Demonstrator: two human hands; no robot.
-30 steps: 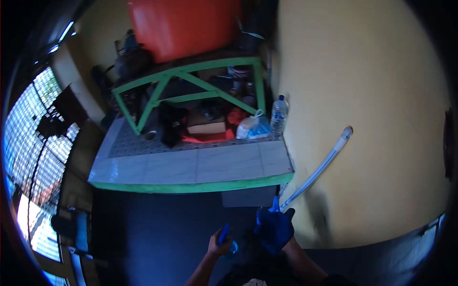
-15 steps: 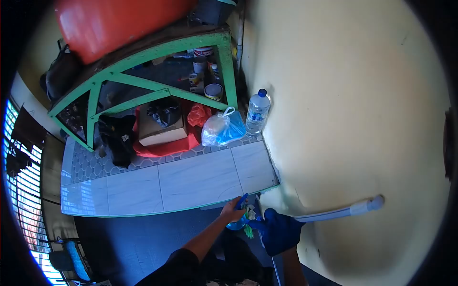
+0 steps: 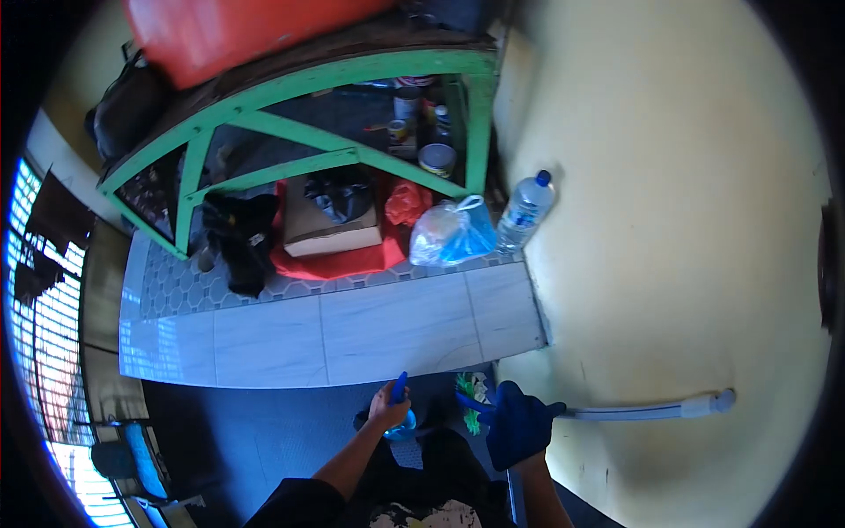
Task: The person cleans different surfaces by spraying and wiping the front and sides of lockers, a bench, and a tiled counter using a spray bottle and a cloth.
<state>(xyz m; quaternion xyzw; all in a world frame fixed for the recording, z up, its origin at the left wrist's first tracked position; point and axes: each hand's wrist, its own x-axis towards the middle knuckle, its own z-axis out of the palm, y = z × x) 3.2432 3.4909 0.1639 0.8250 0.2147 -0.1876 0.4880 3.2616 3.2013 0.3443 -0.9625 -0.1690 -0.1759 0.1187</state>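
My left hand [image 3: 388,408] is closed around what looks like a spray bottle, with a blue top [image 3: 399,387] and clear blue lower part [image 3: 401,428]. On my right hand [image 3: 518,426] is a dark blue glove. Its fingers are spread, one pointing left and one pointing right toward a pale pipe [image 3: 629,411] by the wall; nothing shows in its grasp. A green and white bundle [image 3: 473,394], too unclear to name, lies low between my hands.
A tiled ledge [image 3: 396,334] runs ahead, carrying a water bottle [image 3: 526,214], a plastic bag [image 3: 453,233] and a cardboard box [image 3: 334,239]. Above stands a green-framed table [image 3: 299,163] with cans beneath it. The yellow wall [image 3: 669,220] borders the right; a barred window [image 3: 53,326] is left.
My left hand has moved left with the blue bottle, away from my right hand. One gloved finger now sticks out to the right. The view has shifted left.
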